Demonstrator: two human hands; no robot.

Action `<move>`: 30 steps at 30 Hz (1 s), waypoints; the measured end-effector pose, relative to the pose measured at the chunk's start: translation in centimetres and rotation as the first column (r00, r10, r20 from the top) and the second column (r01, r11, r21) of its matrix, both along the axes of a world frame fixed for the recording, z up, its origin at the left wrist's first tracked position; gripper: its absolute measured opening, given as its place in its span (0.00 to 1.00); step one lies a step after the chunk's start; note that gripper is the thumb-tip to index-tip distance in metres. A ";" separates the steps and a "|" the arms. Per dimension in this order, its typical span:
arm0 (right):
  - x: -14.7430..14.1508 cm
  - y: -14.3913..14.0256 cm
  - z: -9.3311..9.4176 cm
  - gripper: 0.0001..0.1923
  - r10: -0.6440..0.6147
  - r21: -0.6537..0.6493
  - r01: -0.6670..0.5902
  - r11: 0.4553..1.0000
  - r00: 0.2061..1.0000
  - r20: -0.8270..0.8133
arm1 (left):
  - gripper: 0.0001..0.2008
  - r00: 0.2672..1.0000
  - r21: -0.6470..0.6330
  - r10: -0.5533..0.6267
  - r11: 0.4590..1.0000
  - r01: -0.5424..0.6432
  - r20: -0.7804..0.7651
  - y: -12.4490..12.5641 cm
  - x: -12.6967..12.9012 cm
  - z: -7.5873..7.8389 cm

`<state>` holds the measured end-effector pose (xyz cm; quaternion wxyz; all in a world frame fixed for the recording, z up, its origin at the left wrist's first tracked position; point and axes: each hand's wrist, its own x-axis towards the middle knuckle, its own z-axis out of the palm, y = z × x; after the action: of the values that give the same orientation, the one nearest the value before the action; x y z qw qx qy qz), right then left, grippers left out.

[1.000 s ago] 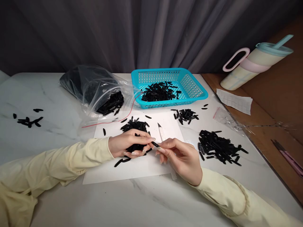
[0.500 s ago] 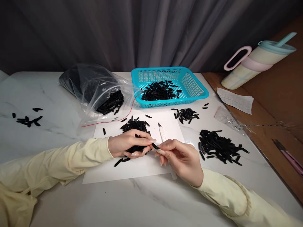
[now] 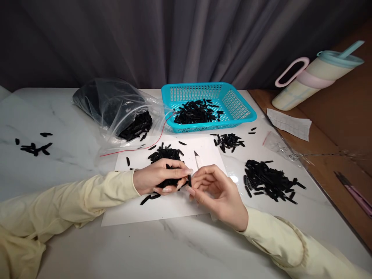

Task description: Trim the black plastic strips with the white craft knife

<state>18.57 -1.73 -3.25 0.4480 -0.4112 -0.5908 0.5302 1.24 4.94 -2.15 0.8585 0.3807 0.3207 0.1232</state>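
My left hand (image 3: 162, 176) is closed around a bunch of small black strips (image 3: 171, 182) above the white paper (image 3: 130, 215). One single black strip (image 3: 190, 180) stands nearly upright at the left thumb tip. My right hand (image 3: 217, 193) faces it, thumb and fingers parted, with the thumb tip at or very near the strip's lower end; whether they touch I cannot tell. Behind the left hand lies a pile of black strips (image 3: 165, 153) on the paper. A craft knife (image 3: 198, 158) with a pale handle rests there too, partly hidden by the right hand.
A blue basket (image 3: 250, 114) and an opened zip bag (image 3: 116, 100), both with black strips, stand at the back. More strip piles lie at right (image 3: 269, 180), centre right (image 3: 231, 141) and far left (image 3: 35, 149). A tumbler (image 3: 310, 83) and pink-handled tool (image 3: 357, 197) are at right.
The right thumb and index finger have spread apart from their pinch on the single strip. That strip has turned from slanted to nearly upright. The left hand has stayed almost still.
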 end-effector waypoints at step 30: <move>0.3 0.0 -0.1 0.05 -0.044 0.051 0.040 0.998 0.995 0.094 | 0.17 0.954 0.223 -0.129 0.956 0.192 -0.269 -0.6 0.3 1.6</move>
<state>18.89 -1.73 -3.30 0.4403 -0.4372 -0.6157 0.4857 1.54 4.37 -0.56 0.7641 0.5217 0.3771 0.0421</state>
